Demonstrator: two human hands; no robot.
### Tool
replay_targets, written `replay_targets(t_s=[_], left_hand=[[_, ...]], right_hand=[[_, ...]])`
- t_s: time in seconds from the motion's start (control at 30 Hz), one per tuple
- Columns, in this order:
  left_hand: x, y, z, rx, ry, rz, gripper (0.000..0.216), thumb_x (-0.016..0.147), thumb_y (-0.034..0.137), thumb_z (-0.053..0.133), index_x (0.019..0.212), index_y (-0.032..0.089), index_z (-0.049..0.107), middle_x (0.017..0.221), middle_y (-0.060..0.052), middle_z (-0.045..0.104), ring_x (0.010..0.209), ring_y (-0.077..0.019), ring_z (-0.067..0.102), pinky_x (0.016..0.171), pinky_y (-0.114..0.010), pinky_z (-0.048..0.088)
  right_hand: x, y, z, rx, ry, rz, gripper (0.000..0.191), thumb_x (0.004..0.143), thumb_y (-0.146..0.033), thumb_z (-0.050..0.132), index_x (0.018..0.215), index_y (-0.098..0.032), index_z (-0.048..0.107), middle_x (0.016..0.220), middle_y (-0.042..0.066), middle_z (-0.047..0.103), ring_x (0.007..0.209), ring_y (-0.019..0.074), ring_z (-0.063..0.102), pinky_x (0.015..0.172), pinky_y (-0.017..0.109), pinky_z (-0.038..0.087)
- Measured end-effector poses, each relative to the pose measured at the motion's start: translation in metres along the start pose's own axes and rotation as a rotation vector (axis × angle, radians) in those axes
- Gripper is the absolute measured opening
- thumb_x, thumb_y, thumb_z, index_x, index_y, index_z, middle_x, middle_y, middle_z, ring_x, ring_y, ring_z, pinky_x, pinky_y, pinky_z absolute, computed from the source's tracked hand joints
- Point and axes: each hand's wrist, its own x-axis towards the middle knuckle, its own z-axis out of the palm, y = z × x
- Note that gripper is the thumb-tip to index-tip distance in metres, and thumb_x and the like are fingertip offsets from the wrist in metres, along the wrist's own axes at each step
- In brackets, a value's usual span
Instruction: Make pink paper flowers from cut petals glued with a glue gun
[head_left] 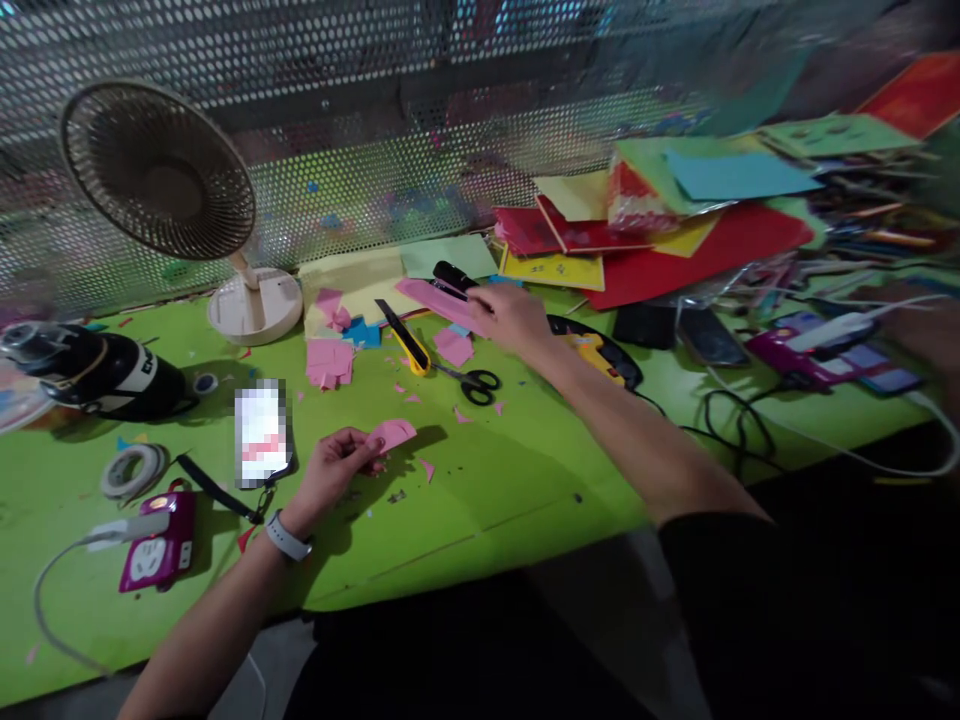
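Observation:
My left hand (336,468) pinches a small pink paper piece (394,433) just above the green table (480,500). My right hand (510,315) reaches far across the table with its fingers closed around a black stapler (452,277) that lies on a pink paper strip (435,298). A yellow utility knife (405,338) and black-handled scissors (474,382) lie between the two hands. Pink paper squares (330,362) and small pink scraps are scattered nearby.
A white desk fan (161,175) stands at the back left before a perforated metal wall. Stacks of coloured paper (660,220) fill the back right. Tape rolls (133,468), a magenta device (159,552) with cable, a black bottle (97,372), phones and cords lie around.

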Motion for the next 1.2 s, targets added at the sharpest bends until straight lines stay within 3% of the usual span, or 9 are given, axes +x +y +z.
replay_targets(t_s=[0.1,0.2,0.4,0.6,0.77,0.9,1.03,1.2], left_hand=[[0.001,-0.005,-0.003,-0.011,-0.002,-0.002,0.038,0.072,0.047,0.082,0.080,0.013,0.066,0.066,-0.001,0.070,0.057,-0.0083,0.062,0.058,-0.019,0.051],[0.002,-0.010,-0.006,-0.025,-0.026,0.008,0.037,0.075,0.046,0.080,0.083,0.013,0.066,0.068,-0.002,0.071,0.059,-0.0087,0.064,0.060,-0.020,0.052],[0.004,-0.012,-0.008,-0.017,-0.048,0.005,0.036,0.077,0.045,0.079,0.085,0.012,0.066,0.069,-0.002,0.071,0.058,-0.0079,0.063,0.059,-0.019,0.052],[0.000,-0.006,-0.004,-0.034,-0.034,-0.005,0.036,0.075,0.044,0.080,0.082,0.011,0.066,0.068,-0.002,0.071,0.057,-0.0074,0.063,0.059,-0.018,0.051],[0.002,-0.007,-0.007,-0.096,-0.035,-0.014,0.033,0.076,0.040,0.080,0.084,0.012,0.067,0.070,-0.001,0.071,0.059,-0.0073,0.063,0.060,-0.019,0.051],[0.007,-0.003,-0.007,-0.189,-0.010,-0.061,0.030,0.073,0.033,0.083,0.082,0.011,0.066,0.073,-0.003,0.072,0.061,-0.0078,0.064,0.061,-0.020,0.052],[0.011,0.002,-0.004,-0.233,0.042,-0.121,0.020,0.076,0.023,0.080,0.079,0.010,0.065,0.070,-0.003,0.071,0.059,-0.0072,0.063,0.062,-0.021,0.052],[0.013,0.000,0.005,-0.156,0.064,-0.122,0.013,0.084,0.018,0.073,0.081,0.010,0.064,0.070,-0.003,0.071,0.057,-0.0065,0.063,0.066,-0.023,0.054]], right_hand=[[0.050,0.018,0.006,-0.129,-0.164,0.154,0.039,0.092,-0.038,0.054,0.117,-0.011,0.067,0.117,0.020,0.069,0.109,0.0339,0.062,0.086,0.042,0.050],[0.071,0.022,0.022,-0.172,-0.277,0.239,0.041,0.091,-0.040,0.056,0.114,-0.008,0.066,0.109,0.023,0.070,0.103,0.0341,0.064,0.084,0.040,0.049],[0.076,0.022,0.037,-0.159,-0.243,0.250,0.035,0.091,-0.028,0.054,0.118,-0.007,0.061,0.117,0.023,0.066,0.108,0.0322,0.061,0.089,0.040,0.048],[0.073,0.028,0.016,-0.152,-0.089,0.257,0.040,0.092,-0.026,0.051,0.126,-0.006,0.055,0.132,0.027,0.056,0.123,0.0389,0.050,0.095,0.051,0.046],[0.023,0.025,-0.017,0.016,-0.029,0.209,0.040,0.089,-0.035,0.057,0.122,-0.012,0.060,0.119,0.020,0.065,0.112,0.0356,0.060,0.094,0.049,0.049],[-0.047,0.000,-0.037,0.279,-0.195,0.005,0.039,0.087,-0.043,0.062,0.119,-0.021,0.064,0.112,0.011,0.070,0.098,0.0295,0.066,0.087,0.045,0.054],[-0.101,-0.030,-0.037,0.360,-0.387,-0.269,0.034,0.094,-0.045,0.052,0.116,-0.023,0.066,0.110,0.011,0.070,0.102,0.0298,0.066,0.088,0.047,0.054],[-0.121,-0.048,-0.022,0.386,-0.379,-0.443,0.035,0.097,-0.042,0.047,0.121,-0.025,0.066,0.105,0.013,0.071,0.099,0.0306,0.065,0.085,0.050,0.055]])
